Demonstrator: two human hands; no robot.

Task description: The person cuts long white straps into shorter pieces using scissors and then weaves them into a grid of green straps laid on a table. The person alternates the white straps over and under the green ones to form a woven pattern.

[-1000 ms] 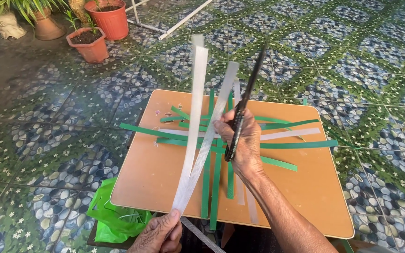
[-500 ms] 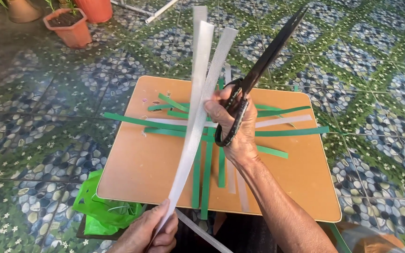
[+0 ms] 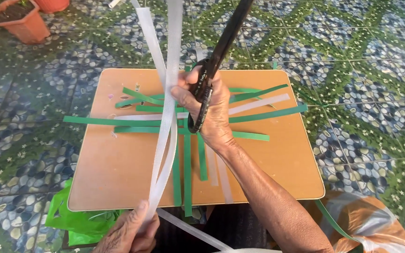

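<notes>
My right hand (image 3: pixel 210 110) grips a pair of black scissors (image 3: pixel 218 51) with the closed blades pointing up and away, and its fingers also pinch the white plastic straps (image 3: pixel 167 112) near their middle. My left hand (image 3: pixel 128 232) holds the lower end of the same white straps at the near edge of the board. The straps rise upright past the top of the view. Under both hands lies a tan square board (image 3: pixel 113 168) with several green strips (image 3: pixel 258 115) and a few white strips crossed over each other.
A green plastic bag (image 3: pixel 78 220) lies on the floor at the board's near left corner. An orange and white bag (image 3: pixel 369 225) sits at the near right. A terracotta plant pot (image 3: pixel 17 23) stands far left on the patterned pebble-print floor tiles (image 3: pixel 362 56).
The view has tilted down and the board sits lower left in the frame. My right hand with the scissors has slid left along the white straps, which now stand more upright.
</notes>
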